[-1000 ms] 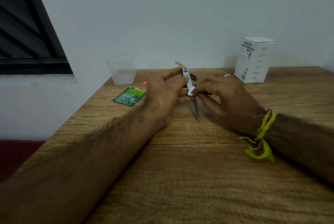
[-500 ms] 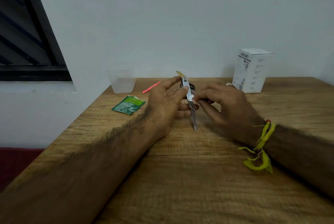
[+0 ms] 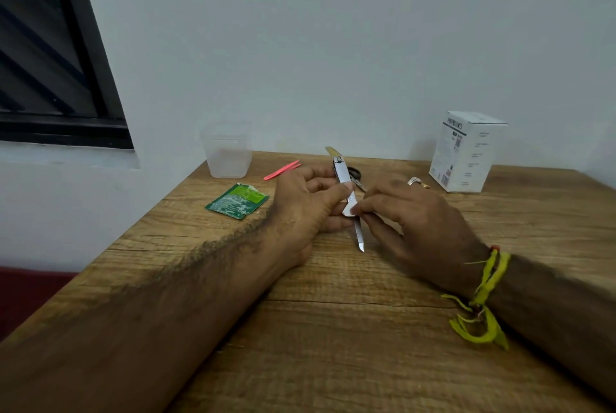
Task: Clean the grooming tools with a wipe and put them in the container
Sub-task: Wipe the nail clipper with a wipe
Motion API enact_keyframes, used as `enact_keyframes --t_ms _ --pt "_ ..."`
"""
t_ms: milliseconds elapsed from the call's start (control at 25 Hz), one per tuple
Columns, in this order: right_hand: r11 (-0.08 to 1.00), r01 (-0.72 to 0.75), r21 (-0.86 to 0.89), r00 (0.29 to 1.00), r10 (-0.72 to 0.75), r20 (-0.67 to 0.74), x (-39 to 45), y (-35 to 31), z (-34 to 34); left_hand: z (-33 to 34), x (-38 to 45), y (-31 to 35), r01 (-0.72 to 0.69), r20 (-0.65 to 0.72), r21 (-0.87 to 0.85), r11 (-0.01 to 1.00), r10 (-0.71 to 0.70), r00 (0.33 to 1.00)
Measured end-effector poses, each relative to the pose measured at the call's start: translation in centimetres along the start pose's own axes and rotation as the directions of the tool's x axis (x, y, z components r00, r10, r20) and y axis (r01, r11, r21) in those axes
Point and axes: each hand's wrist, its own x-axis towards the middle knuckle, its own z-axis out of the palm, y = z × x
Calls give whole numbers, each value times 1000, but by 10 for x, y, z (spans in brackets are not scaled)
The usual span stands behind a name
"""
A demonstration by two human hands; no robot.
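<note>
The left hand [image 3: 308,204] holds the nail clipper [image 3: 346,192] above the wooden tabletop [image 3: 333,329]. The right hand [image 3: 413,226] pinches a white wipe [image 3: 348,210] on it. The clear container [image 3: 226,151] stands near the tabletop's far left edge, by the wall.

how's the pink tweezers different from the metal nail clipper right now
The pink tweezers lie flat on the table, untouched; the metal nail clipper is held up off it by the left hand. The right hand pinches a white wipe around the clipper's file. Both are slim and not yet in the container.
</note>
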Motion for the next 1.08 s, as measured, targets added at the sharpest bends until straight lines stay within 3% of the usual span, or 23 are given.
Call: enact_keyframes --t_ms 400,1080 --pt "984 102 -148 994 -96 46 1 -3 -2 0 -1 0 -32 -28 51 998 33 999" --pt "998 42 -46 994 -37 101 -2 -7 -3 0 0 -1 -35 -28 61 998 36 999"
